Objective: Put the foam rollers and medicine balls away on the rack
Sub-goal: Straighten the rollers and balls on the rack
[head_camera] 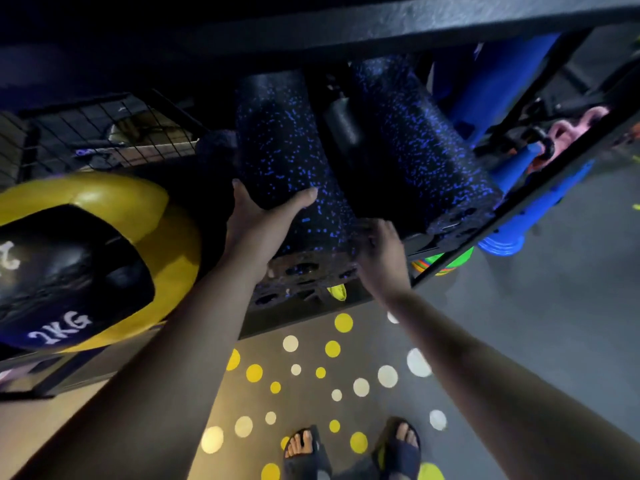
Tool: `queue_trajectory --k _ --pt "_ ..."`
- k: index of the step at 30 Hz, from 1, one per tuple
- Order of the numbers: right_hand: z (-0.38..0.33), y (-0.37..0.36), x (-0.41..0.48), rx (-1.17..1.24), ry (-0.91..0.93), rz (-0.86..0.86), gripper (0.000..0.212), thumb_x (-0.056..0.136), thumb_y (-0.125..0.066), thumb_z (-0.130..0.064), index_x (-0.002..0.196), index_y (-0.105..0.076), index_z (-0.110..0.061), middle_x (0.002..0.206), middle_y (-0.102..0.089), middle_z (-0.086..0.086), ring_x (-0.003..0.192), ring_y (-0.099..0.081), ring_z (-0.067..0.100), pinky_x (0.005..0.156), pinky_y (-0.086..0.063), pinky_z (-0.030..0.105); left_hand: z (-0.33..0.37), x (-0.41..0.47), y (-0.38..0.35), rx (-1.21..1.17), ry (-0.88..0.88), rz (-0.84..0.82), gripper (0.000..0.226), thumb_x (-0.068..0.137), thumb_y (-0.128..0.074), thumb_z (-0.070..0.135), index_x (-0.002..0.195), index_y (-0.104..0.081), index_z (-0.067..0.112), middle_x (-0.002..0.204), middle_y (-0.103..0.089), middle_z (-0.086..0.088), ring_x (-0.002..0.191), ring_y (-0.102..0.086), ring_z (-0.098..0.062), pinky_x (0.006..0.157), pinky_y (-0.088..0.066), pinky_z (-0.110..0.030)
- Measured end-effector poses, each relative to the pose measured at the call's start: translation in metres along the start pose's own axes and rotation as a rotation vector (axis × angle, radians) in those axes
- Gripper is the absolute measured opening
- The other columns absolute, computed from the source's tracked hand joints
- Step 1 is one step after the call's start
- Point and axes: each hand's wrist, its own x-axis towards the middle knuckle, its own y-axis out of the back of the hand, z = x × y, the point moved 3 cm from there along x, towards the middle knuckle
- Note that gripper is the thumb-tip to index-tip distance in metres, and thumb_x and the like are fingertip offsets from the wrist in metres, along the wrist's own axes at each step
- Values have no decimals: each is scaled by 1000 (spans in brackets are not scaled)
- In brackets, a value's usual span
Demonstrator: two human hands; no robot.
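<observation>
Two black foam rollers with blue speckles lie side by side on a shelf of the dark rack [398, 26]. My left hand [258, 225] grips the left foam roller [280, 150] around its near end, thumb over the top. My right hand [379, 252] presses against that roller's right side near its end, just below the right foam roller [412, 140]. A yellow and black medicine ball [114, 237] marked 2KG rests on the shelf to the left of my left arm.
A wire basket [104, 133] sits behind the medicine ball. Blue rollers [498, 84] and a pink item [575, 129] fill the rack's right side. Coloured discs [440, 266] lie under the shelf. Below is a grey floor with yellow and white dots, and my sandalled feet [349, 448].
</observation>
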Motion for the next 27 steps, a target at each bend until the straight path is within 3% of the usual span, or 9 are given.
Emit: queue_trajectory --k 3,5,8,11,14,18,23,27 --pt "-14 43 21 265 -74 -151 36 97 -48 -48 115 -67 -24 112 -72 -3 108 -66 14 100 -51 44 15 -3 -35 -125 46 -23 138 37 -82 82 154 -21 42 144 -54 11 126 -56 -20 106 -47 -45" --pt "-14 65 31 197 -26 -214 55 92 -50 -62 131 -60 -25 124 -69 -6 117 -62 7 107 -47 38 21 -4 -60 -163 77 -27 142 34 -82 83 154 -20 41 142 -56 7 122 -59 -23 103 -51 -47" --pt "-5 93 52 41 119 -338 94 73 -69 -73 149 -43 -25 144 -56 -4 133 -52 6 115 -39 30 26 -2 -92 -151 70 -4 137 40 -78 82 156 -21 36 141 -59 0 121 -61 -26 103 -51 -44" --pt "8 102 71 -269 272 -511 124 56 -85 -67 158 -27 -28 154 -45 1 141 -42 14 119 -33 31 29 -3 -113 -93 32 8 130 59 -76 76 160 -10 30 151 -49 -3 132 -53 -27 109 -45 -40" --pt "28 103 84 -422 364 -514 112 72 -87 -42 160 -21 -20 157 -41 8 142 -40 26 119 -32 37 21 -12 -123 18 -41 -19 107 84 -65 67 162 -4 28 162 -33 -4 144 -39 -26 113 -36 -33" --pt "51 109 91 -631 497 -475 101 80 -82 -38 157 -26 -5 156 -42 13 151 -24 32 126 -8 44 4 -23 -130 217 -160 -121 78 99 -54 53 161 -15 29 165 -27 -5 149 -30 -24 116 -31 -32" --pt "56 110 91 -678 590 -445 94 84 -76 -40 156 -28 -3 154 -46 10 150 -28 29 126 -9 46 -3 -23 -138 244 -217 -123 69 100 -50 53 160 -22 33 165 -28 -3 151 -27 -18 118 -23 -25" --pt "55 108 97 -672 557 -358 84 87 -73 -41 154 -34 -8 149 -52 11 146 -36 25 122 -16 46 -2 -16 -141 214 -219 -116 71 97 -52 58 159 -23 38 167 -22 0 153 -21 -18 124 -25 -40"
